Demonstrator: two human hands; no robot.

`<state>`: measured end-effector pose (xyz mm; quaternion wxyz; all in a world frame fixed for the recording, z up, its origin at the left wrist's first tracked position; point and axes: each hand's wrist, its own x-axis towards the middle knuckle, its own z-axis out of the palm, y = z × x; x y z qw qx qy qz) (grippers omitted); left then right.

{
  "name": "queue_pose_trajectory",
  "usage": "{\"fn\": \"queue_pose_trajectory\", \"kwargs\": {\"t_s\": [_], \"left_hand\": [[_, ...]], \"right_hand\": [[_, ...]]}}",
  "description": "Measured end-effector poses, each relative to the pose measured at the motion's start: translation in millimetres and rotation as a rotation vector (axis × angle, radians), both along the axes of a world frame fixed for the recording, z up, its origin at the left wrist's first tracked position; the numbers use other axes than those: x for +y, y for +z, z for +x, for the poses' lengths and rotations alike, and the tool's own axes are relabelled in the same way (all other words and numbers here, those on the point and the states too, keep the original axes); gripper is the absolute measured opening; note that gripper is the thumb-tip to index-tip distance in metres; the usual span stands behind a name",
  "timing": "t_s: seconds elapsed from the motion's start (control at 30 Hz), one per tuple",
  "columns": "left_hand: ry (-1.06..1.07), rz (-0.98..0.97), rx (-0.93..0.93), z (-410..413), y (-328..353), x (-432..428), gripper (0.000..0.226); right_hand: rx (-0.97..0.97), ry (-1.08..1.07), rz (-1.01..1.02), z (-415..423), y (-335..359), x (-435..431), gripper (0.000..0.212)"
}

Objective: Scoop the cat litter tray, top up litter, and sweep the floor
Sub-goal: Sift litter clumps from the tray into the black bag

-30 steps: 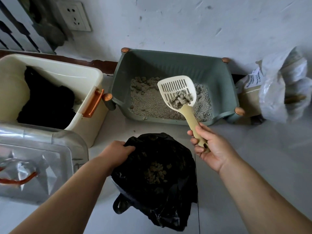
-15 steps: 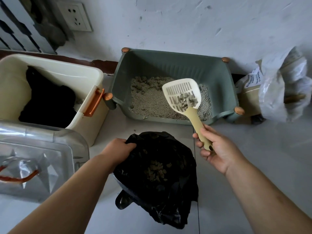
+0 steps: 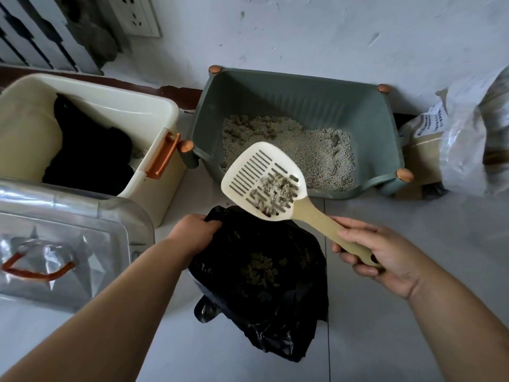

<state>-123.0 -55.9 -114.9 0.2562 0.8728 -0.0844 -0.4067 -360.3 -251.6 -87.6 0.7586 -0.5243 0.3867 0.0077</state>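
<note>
A green litter tray (image 3: pixel 382 150) with grey litter (image 3: pixel 311 155) stands against the wall. My right hand (image 3: pixel 382 255) grips the tan handle of a cream slotted scoop (image 3: pixel 248 172), whose head carries a clump of soiled litter (image 3: pixel 276 193) and hangs over the tray's front edge, just above the bag. A black rubbish bag (image 3: pixel 278 304) lies open on the floor in front of the tray, with clumps inside. My left hand (image 3: pixel 194 232) grips the bag's upper left rim.
A cream bin (image 3: pixel 154 111) with an orange latch and black contents stands left of the tray. A clear plastic lid (image 3: pixel 68 238) with an orange handle lies at the near left. A litter sack (image 3: pixel 468 133) in clear plastic leans at the right. A socket (image 3: pixel 135 15) is on the wall.
The scoop with its clump has moved from over the tray's litter towards me and left, to above the bag's rim. My left hand has kept its hold on the bag.
</note>
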Motion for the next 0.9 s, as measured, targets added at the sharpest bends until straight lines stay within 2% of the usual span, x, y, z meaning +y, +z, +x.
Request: {"fn": "queue_pose_trajectory", "kwargs": {"t_s": [0.2,0.6,0.9], "left_hand": [[0.061,-0.029,0.045,1,-4,4,0.032],[0.055,-0.028,0.005,5,-13,4,0.031],[0.048,-0.023,0.0,3,-10,3,0.034]], "right_hand": [[0.107,0.192,-0.135,-7,5,0,0.032],[0.202,0.308,-0.314,-12,9,-9,0.044],[0.101,0.177,-0.224,-9,11,-13,0.042]]}}
